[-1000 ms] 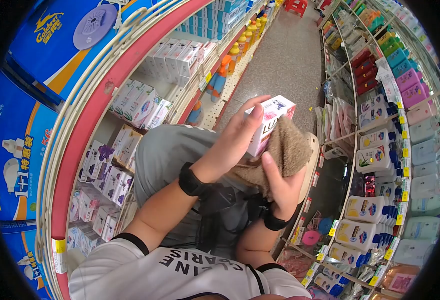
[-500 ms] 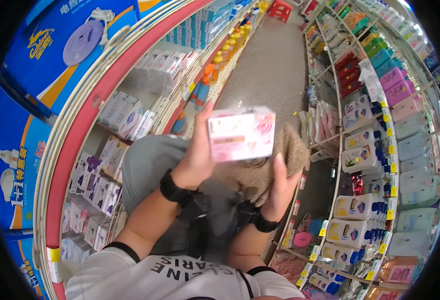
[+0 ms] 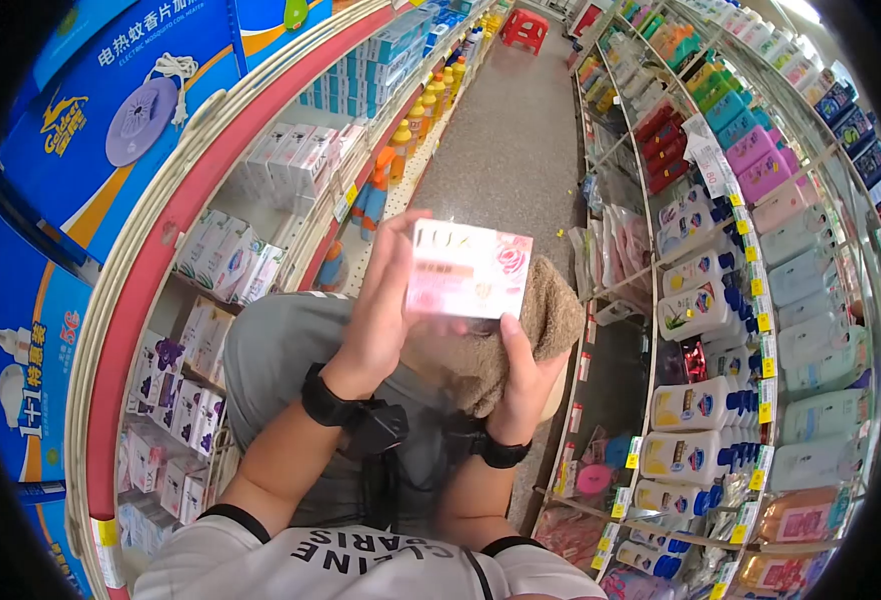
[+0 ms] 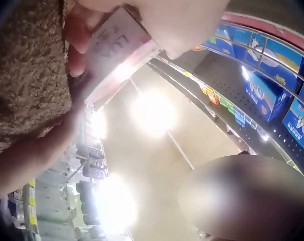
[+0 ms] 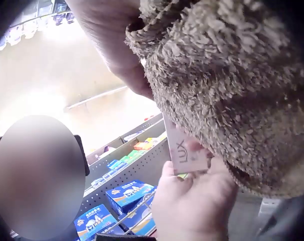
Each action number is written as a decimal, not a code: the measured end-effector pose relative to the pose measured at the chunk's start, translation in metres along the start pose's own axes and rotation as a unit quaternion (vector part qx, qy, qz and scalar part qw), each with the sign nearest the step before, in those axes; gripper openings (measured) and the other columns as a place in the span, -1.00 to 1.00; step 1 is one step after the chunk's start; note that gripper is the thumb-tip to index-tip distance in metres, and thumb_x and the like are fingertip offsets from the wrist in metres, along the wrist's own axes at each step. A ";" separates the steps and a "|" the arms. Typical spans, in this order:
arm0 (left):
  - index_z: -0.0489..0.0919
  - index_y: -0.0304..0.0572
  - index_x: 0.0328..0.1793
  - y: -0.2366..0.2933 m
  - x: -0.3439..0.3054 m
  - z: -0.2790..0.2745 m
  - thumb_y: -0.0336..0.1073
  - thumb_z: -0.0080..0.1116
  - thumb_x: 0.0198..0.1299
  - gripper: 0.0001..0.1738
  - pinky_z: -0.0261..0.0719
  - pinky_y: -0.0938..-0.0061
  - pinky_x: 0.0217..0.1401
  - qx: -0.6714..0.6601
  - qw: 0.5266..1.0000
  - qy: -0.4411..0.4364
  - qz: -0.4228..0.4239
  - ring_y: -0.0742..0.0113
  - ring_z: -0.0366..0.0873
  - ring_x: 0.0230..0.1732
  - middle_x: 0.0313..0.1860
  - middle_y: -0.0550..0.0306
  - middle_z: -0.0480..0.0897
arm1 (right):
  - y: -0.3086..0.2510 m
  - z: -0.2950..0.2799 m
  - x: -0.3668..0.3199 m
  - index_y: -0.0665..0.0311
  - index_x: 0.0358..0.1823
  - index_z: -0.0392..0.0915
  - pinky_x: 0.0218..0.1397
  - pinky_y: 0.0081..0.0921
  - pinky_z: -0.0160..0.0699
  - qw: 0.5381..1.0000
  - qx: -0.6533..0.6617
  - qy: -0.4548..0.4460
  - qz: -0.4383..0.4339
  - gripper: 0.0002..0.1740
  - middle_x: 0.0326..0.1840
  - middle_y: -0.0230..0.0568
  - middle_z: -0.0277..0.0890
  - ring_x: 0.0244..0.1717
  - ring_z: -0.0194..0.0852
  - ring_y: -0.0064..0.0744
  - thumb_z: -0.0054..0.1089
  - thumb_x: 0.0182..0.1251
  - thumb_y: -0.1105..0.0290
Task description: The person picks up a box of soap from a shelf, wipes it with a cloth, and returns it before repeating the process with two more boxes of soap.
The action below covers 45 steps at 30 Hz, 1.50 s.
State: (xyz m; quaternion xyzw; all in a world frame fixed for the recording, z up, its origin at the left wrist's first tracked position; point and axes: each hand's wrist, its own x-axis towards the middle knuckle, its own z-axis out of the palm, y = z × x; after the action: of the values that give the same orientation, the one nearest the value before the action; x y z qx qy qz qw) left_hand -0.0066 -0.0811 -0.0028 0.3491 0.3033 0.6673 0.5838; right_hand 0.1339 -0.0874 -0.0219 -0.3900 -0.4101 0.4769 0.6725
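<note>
A pink and white LUX box (image 3: 471,272) is held up in the head view, its broad rose-printed face toward the camera. The left hand (image 3: 379,305) grips the box's left end; in the right wrist view that hand (image 5: 194,203) has its fingers round the box (image 5: 184,150). The right hand (image 3: 527,385) holds a brown fluffy cloth (image 3: 556,315), with its thumb up by the box's lower right corner. Most of the right fingers are hidden behind the cloth. In the left wrist view the cloth (image 4: 26,75) lies close beside the box (image 4: 117,45).
Shelves with stacked soap boxes (image 3: 226,255) stand on the left, behind a red-edged rack (image 3: 176,235) with blue cartons (image 3: 151,100). White bottles (image 3: 686,455) line the right shelves. An aisle floor (image 3: 506,130) runs between them to a red stool (image 3: 526,32).
The box has turned from its narrow side to its broad printed face, held in the left hand. Both hands and the cloth have shifted left in the head view.
</note>
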 end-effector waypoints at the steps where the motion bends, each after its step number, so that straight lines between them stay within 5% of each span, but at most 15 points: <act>1: 0.14 -0.12 0.34 0.000 0.000 0.002 0.05 -0.28 0.37 -0.45 0.51 0.60 -0.55 0.018 0.999 -0.012 0.024 0.38 0.58 -0.44 -0.13 0.04 0.56 | 0.001 0.001 0.000 0.49 0.19 0.24 0.23 -0.41 0.28 1.000 -0.011 0.000 -0.010 -0.36 0.12 -0.08 0.37 0.12 0.34 -0.33 0.29 0.05 0.62; 5: 0.07 -0.06 0.44 0.002 0.000 0.001 -0.35 0.06 0.23 -0.33 0.55 0.62 -0.50 0.038 0.997 -0.019 0.059 0.49 0.54 -0.23 -0.03 0.09 0.51 | 0.005 -0.004 -0.003 0.49 0.20 0.23 0.27 -0.37 0.24 0.999 -0.029 -0.014 -0.039 -0.35 0.15 -0.06 0.35 0.16 0.32 -0.29 0.29 0.04 0.60; 9: 0.15 -0.25 0.41 0.008 0.003 -0.006 -0.36 0.12 0.20 -0.34 0.49 0.68 -0.57 0.012 1.000 -0.015 0.006 0.55 0.51 -0.28 0.01 0.11 0.50 | 0.006 -0.011 -0.004 0.49 0.23 0.20 0.30 -0.33 0.20 0.997 -0.012 -0.043 -0.062 -0.31 0.18 -0.03 0.32 0.19 0.30 -0.25 0.29 0.03 0.57; 10: 0.17 -0.36 0.39 0.010 0.003 -0.011 -0.41 0.25 0.09 -0.26 0.59 0.61 -0.32 -0.010 0.999 -0.044 -0.020 0.48 0.53 -0.14 0.07 0.10 0.48 | 0.006 -0.013 -0.004 0.49 0.24 0.18 0.31 -0.32 0.19 0.996 -0.011 -0.047 -0.069 -0.30 0.19 -0.02 0.31 0.20 0.29 -0.24 0.28 0.03 0.56; 13: 0.16 -0.40 0.38 0.002 0.003 -0.009 -0.46 0.38 -0.06 -0.13 0.53 0.49 0.03 0.041 0.996 -0.073 0.038 0.40 0.48 0.04 0.10 0.07 0.48 | 0.004 -0.015 -0.004 0.48 0.26 0.15 0.33 -0.30 0.17 0.997 -0.002 -0.040 -0.067 -0.28 0.22 -0.01 0.28 0.22 0.27 -0.23 0.25 0.05 0.54; 14: 0.18 -0.42 0.37 0.001 0.005 -0.007 -0.49 0.47 -0.20 -0.04 0.35 0.41 0.26 0.044 0.996 -0.059 0.047 0.34 0.40 0.18 0.12 0.05 0.47 | 0.004 -0.016 -0.001 0.47 0.28 0.14 0.34 -0.29 0.16 0.997 0.008 -0.048 -0.066 -0.28 0.23 0.00 0.27 0.25 0.24 -0.23 0.24 0.05 0.54; 20: 0.23 -0.39 0.33 0.005 0.002 -0.004 -0.40 0.43 -0.07 -0.16 0.54 0.59 -0.20 0.069 0.997 -0.021 -0.004 0.48 0.51 -0.09 0.04 0.08 0.51 | 0.002 -0.019 0.002 0.46 0.28 0.14 0.31 -0.29 0.19 0.997 0.057 -0.039 -0.026 -0.28 0.22 0.00 0.28 0.23 0.27 -0.20 0.21 0.08 0.45; 22: 0.24 -0.38 0.33 0.003 0.001 -0.003 -0.36 0.40 -0.02 -0.20 0.49 0.63 -0.33 0.055 0.998 -0.011 -0.002 0.52 0.51 -0.19 -0.01 0.10 0.53 | -0.002 -0.026 0.002 0.45 0.29 0.13 0.31 -0.29 0.20 0.987 0.142 -0.055 0.053 -0.28 0.22 -0.01 0.29 0.22 0.28 -0.19 0.19 0.09 0.43; 23: 0.24 -0.37 0.33 0.002 0.000 -0.003 -0.34 0.38 0.00 -0.22 0.47 0.65 -0.40 0.047 0.999 -0.006 0.000 0.54 0.50 -0.23 -0.04 0.11 0.54 | 0.000 -0.027 0.002 0.47 0.27 0.15 0.22 -0.29 0.32 0.986 0.144 -0.066 0.048 -0.31 0.17 0.02 0.32 0.14 0.36 -0.21 0.15 0.11 0.38; 24: 0.25 -0.37 0.32 0.002 0.000 -0.004 -0.33 0.38 0.01 -0.23 0.47 0.64 -0.39 0.038 0.999 -0.016 -0.013 0.54 0.50 -0.24 -0.04 0.12 0.54 | 0.001 -0.028 0.002 0.48 0.25 0.17 0.14 -0.28 0.44 0.985 0.146 -0.077 0.043 -0.34 0.13 0.05 0.36 0.06 0.44 -0.23 0.11 0.13 0.34; 28: 0.25 -0.36 0.32 0.001 -0.001 -0.011 -0.28 0.36 0.04 -0.25 0.48 0.64 -0.38 -0.007 0.998 -0.035 -0.060 0.53 0.50 -0.24 -0.06 0.14 0.54 | 0.006 -0.018 0.001 0.50 0.27 0.12 0.15 -0.28 0.43 0.996 0.082 -0.039 -0.023 -0.26 0.13 0.08 0.35 0.09 0.42 -0.17 0.16 0.08 0.31; 31: 0.25 -0.32 0.32 0.004 -0.003 -0.007 -0.27 0.35 0.05 -0.26 0.49 0.64 -0.36 -0.006 0.998 -0.035 -0.058 0.53 0.50 -0.21 -0.05 0.15 0.53 | 0.006 -0.026 0.001 0.43 0.31 0.12 0.37 -0.28 0.10 0.989 0.123 -0.083 0.009 -0.21 0.25 -0.02 0.25 0.27 0.22 -0.19 0.22 0.00 0.41; 41: 0.28 -0.22 0.29 -0.009 0.002 -0.011 -0.21 0.29 0.13 -0.36 0.48 0.62 -0.29 -0.007 0.999 -0.010 -0.035 0.53 0.49 -0.18 -0.09 0.21 0.55 | 0.003 -0.015 -0.001 0.51 0.23 0.22 0.33 -0.35 0.17 0.986 -0.005 -0.134 -0.103 -0.26 0.21 -0.01 0.32 0.24 0.27 -0.25 0.32 -0.03 0.54; 45: 0.33 -0.20 0.21 -0.007 0.001 -0.013 -0.17 0.24 0.17 -0.46 0.47 0.59 -0.25 -0.015 0.999 -0.012 -0.049 0.53 0.49 -0.17 -0.11 0.22 0.55 | 0.007 -0.025 -0.008 0.53 0.13 0.34 0.20 -0.41 0.32 0.988 -0.028 -0.145 -0.039 -0.31 0.09 -0.06 0.42 0.09 0.40 -0.29 0.38 -0.10 0.48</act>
State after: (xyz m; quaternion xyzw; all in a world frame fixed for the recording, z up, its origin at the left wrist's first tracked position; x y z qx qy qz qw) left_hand -0.0132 -0.0788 -0.0160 0.3332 0.3030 0.6376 0.6250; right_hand 0.1531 -0.0967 -0.0385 -0.3192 -0.5312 0.4903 0.6129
